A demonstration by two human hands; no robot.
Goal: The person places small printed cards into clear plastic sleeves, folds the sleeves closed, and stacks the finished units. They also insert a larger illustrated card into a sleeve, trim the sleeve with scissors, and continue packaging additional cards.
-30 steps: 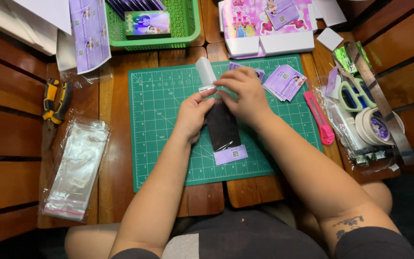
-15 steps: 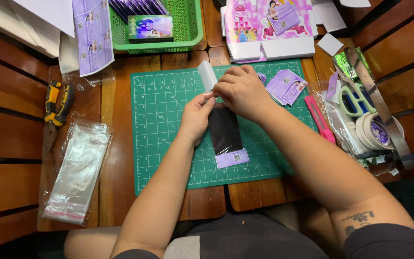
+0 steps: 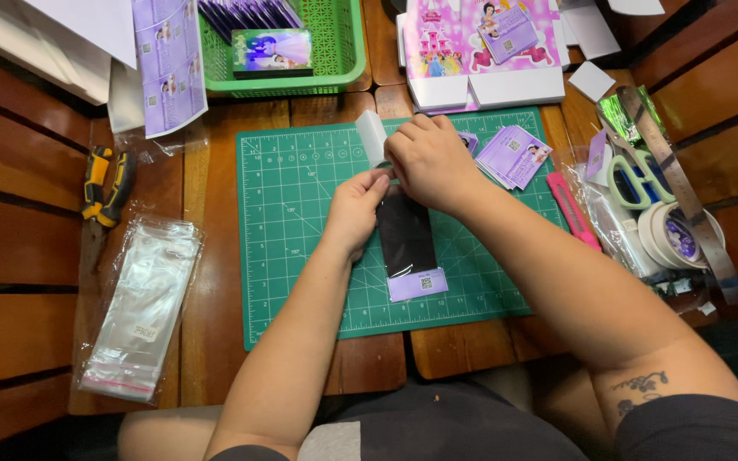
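A long black packet [image 3: 407, 241] in a clear sleeve, with a purple label at its near end, lies on the green cutting mat [image 3: 292, 222]. My left hand [image 3: 356, 209] pinches the sleeve's far end by its left side. My right hand [image 3: 429, 158] grips the same end from above, by the sleeve's white flap [image 3: 371, 137], which stands up. Both hands touch each other over the packet's top.
A stack of clear sleeves [image 3: 143, 307] lies at the left. A yellow-black tool [image 3: 102, 183] sits beside it. A green basket [image 3: 288, 38] holds purple cards. Purple cards [image 3: 518, 155], a pink cutter [image 3: 572, 209], scissors [image 3: 634, 179], tape rolls [image 3: 676, 235] and a pink printed box [image 3: 489, 51] crowd the right.
Both hands have shifted slightly away from me along the packet to its far end. The white flap now stands more upright by my right hand.
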